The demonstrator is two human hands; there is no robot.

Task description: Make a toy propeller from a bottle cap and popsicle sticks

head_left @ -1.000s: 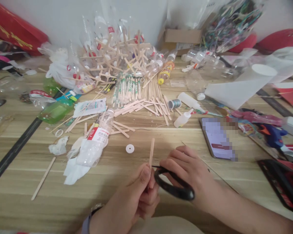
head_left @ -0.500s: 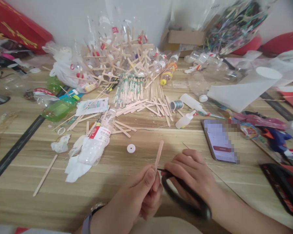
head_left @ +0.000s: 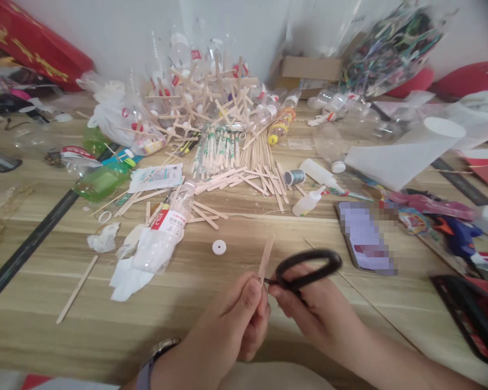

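Observation:
Closed round a flat wooden craft stick [head_left: 265, 255], my left hand [head_left: 241, 306] keeps it upright with its top end free. My right hand [head_left: 315, 300] grips black-handled scissors [head_left: 295, 275] near the blades; the handle loop points up and right. The scissors' tip meets the stick just above my left thumb; whether it has gone into the wood I cannot tell. Beyond my left hand, a white disc [head_left: 219, 247] with a small centre hole lies flat on the table. Another craft stick [head_left: 77, 290] rests alone at the left.
A plastic bottle [head_left: 168, 227] lies on white tissue left of centre. Farther back are piled craft sticks [head_left: 228, 179], thin skewers [head_left: 260, 149] and a thread spool [head_left: 295, 176]. Glue bottles [head_left: 308, 200] and a phone [head_left: 366, 238] lie right of centre. A long thin skewer [head_left: 374, 295] passes behind my right arm.
My right hand has turned, swinging the scissors' handle from low right to up and right. The craft stick stays in my left hand, almost unmoved.

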